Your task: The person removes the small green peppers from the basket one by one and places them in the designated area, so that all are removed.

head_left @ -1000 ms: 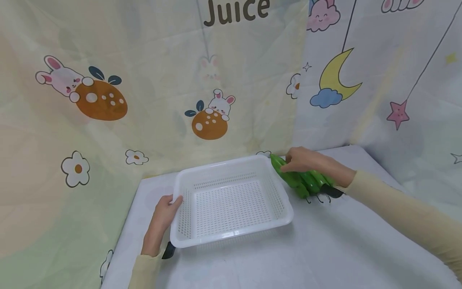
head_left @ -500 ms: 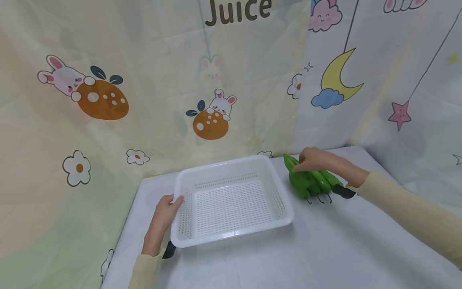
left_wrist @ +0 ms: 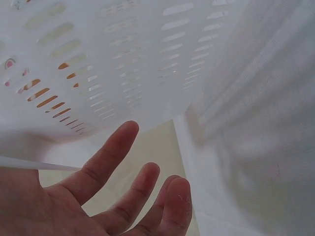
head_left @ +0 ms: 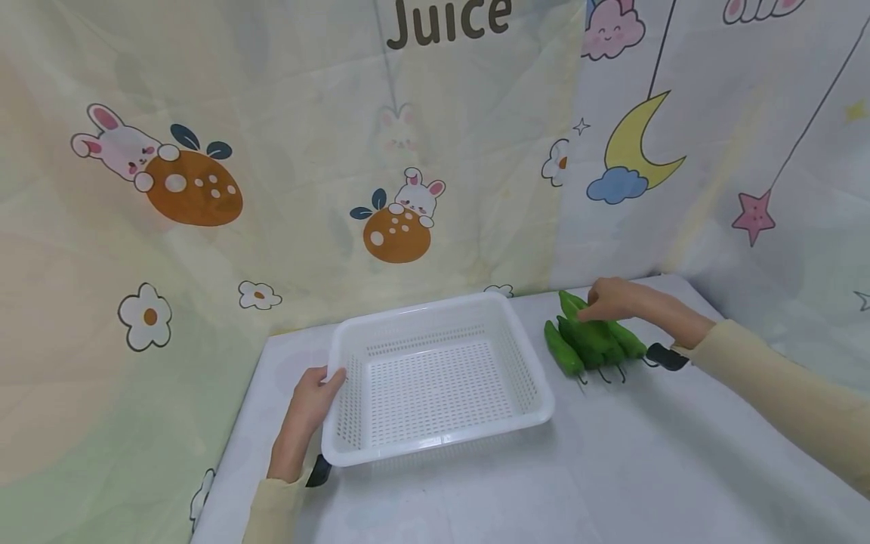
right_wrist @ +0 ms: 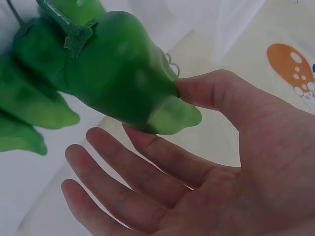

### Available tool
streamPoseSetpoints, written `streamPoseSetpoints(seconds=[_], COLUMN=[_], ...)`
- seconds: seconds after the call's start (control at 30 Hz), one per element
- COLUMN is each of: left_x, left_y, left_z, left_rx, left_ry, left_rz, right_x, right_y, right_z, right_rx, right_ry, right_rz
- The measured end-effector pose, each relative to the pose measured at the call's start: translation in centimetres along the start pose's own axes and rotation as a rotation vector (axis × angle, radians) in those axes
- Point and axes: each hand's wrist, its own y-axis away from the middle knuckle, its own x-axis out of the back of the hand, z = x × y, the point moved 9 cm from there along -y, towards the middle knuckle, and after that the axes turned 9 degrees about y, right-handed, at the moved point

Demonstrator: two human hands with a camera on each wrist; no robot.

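Observation:
A white plastic basket (head_left: 442,438) with perforated walls stands on the table, nothing inside it. My left hand (head_left: 306,408) holds its left rim, thumb over the edge; in the left wrist view the fingers (left_wrist: 110,157) reach out beneath the perforated side. To the right of the basket, my right hand (head_left: 615,300) pinches the tip of a green pepper (right_wrist: 118,69) between thumb and index finger, the other fingers loosely spread. That pepper is tilted over several more green peppers (head_left: 563,351) lying side by side, stems toward me, and partly covers them.
A white cloth covers the table (head_left: 503,491). Behind it hangs a printed curtain (head_left: 306,189) with rabbits, fruit and a moon, close to the table's back edge. Dark bands (head_left: 666,357) sit at both wrists.
My right hand has moved right with the pepper, from beside the basket's rim to above the other peppers. The leftmost pepper now shows uncovered. The left hand and basket stay put.

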Motion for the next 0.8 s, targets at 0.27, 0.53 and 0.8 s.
streamPoseSetpoints(seconds=[0.27, 0.53, 0.8], left_x=[0.0, 0.0, 0.0], left_y=[0.1, 0.1, -0.1], left_z=[-0.2, -0.4, -0.1], left_rx=[0.0, 0.006, -0.001], left_ry=[0.004, 0.009, 0.013], left_rz=[-0.005, -0.01, -0.014], right_x=[-1.1, -1.6, -2.0], right_y=[-0.3, 0.0, 0.0], right_z=[3.2, 5.9, 8.4], right_rx=[-0.047, -0.084, -0.115], right_ry=[-0.046, -0.022, -0.016], right_rz=[-0.075, -0.096, -0.092])
